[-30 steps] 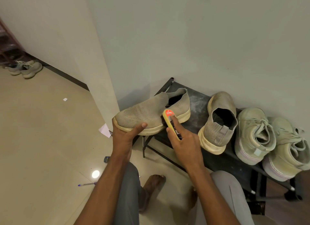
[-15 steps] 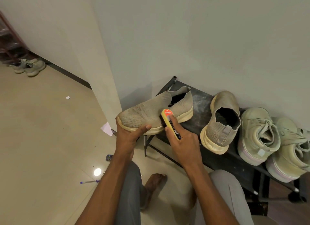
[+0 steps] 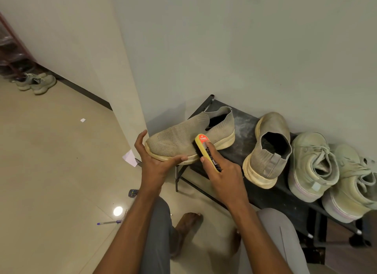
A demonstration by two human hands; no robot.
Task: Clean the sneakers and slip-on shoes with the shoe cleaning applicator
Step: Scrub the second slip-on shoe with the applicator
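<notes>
Beige knit slip-on shoe (image 3: pixel 183 137) with cream sole, yellow applicator (image 3: pixel 206 149) with orange-red label and dark bristles, pale green sneakers (image 3: pixel 314 165), dusty black surface (image 3: pixel 244 122), purple pen (image 3: pixel 109 222), grey trousers (image 3: pixel 157 243)

Rightmost sneaker (image 3: pixel 355 184) — cut by frame edge

Shoes set in a row on a low bench (image 3: pixel 242 128) against the wall.

One slip-on shoe (image 3: pixel 183 137) is held at the bench's left end by the left hand (image 3: pixel 157 161), with the applicator (image 3: pixel 207 151) pressed to its side by the right hand (image 3: pixel 224 173). To the right, the second slip-on (image 3: pixel 267 151) is stood, then two sneakers (image 3: pixel 312 165) side by side. On the floor to the left, a pen (image 3: pixel 109 222) and a remote (image 3: pixel 133 193) are laid.
</notes>
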